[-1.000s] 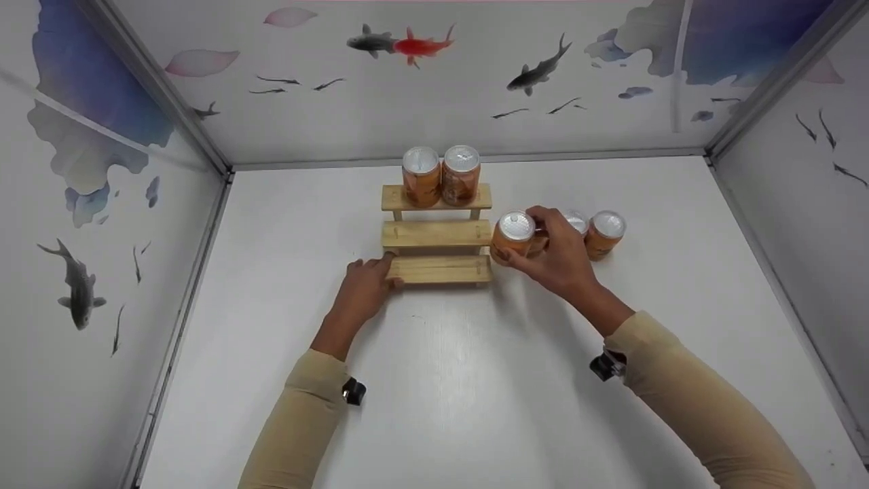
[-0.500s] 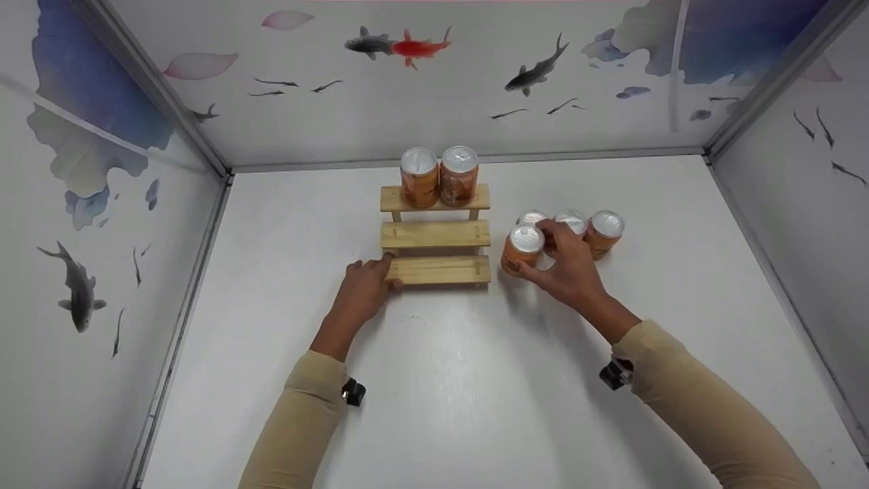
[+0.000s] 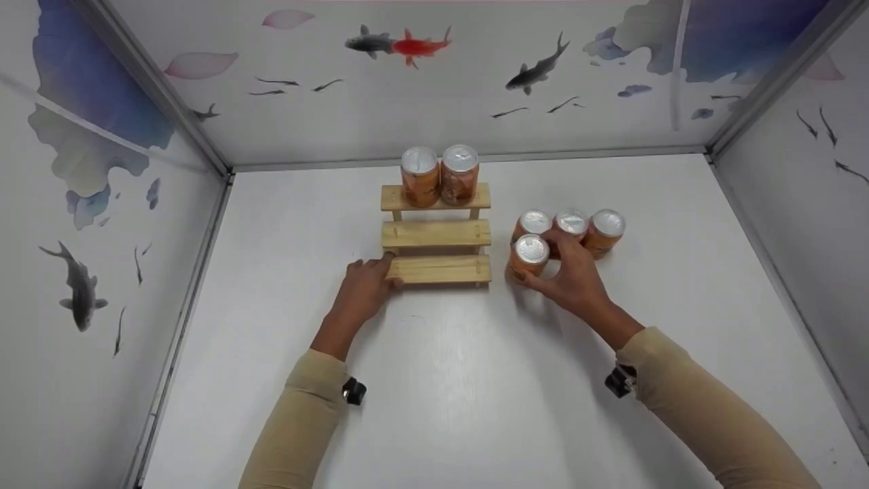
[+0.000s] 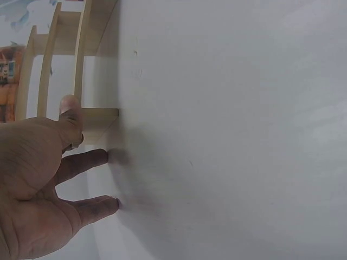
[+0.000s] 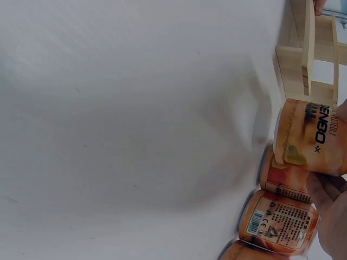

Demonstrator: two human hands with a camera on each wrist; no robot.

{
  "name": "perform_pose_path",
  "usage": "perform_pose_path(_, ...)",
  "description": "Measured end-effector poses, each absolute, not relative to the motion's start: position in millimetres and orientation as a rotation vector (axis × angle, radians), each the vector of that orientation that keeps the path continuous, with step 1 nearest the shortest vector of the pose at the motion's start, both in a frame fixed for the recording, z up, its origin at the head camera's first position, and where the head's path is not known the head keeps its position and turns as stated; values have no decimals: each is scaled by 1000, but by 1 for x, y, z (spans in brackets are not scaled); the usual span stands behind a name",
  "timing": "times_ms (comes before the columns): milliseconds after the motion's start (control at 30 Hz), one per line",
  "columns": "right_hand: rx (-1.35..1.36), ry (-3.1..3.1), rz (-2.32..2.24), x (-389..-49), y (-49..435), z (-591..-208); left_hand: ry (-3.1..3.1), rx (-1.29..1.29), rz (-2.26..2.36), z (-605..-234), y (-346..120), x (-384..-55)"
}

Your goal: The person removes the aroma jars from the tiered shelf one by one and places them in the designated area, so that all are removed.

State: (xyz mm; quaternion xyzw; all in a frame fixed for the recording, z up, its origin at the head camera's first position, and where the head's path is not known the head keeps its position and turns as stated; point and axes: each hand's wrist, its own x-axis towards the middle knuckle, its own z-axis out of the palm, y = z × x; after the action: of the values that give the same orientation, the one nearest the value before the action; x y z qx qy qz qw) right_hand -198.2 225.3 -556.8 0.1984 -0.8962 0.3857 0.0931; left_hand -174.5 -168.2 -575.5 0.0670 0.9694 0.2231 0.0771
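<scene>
My right hand (image 3: 576,275) grips an orange can (image 3: 531,251) with a silver lid, thumb on its near side and fingers on its right. It is upright, just in front of a row of similar cans (image 3: 570,223); its printed side (image 5: 306,132) overlaps one of them in the right wrist view. A three-step wooden rack (image 3: 436,269) stands left of it. My left hand (image 3: 366,291) holds the rack's left end at the lowest step, the thumb (image 4: 69,116) against the board and two fingers stretched toward the table. Two more cans (image 3: 440,178) stand on the top step.
The white table (image 3: 434,394) is bounded by printed walls, with the back wall (image 3: 434,102) close behind the rack. The middle step (image 3: 436,233) lies just above and behind the lowest one. A camera is strapped at each wrist.
My right hand has brought the can from beside the rack's right edge rightward and toward me, in front of the row. My left hand and the rack have stayed put.
</scene>
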Motion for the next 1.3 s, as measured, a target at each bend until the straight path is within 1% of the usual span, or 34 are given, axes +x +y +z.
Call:
perform_pose_path(400, 567, -2703, 1176, -197, 233, -564, 2942, 235, 609, -579, -168, -177)
perform_pose_path(733, 558, -2747, 1197, -198, 234, -563, 2940, 248, 648, -577, -170, -174)
perform_pose_path(1300, 622, -2768, 1008, -198, 236, -552, 2873, 174, 644, -576, -168, -175)
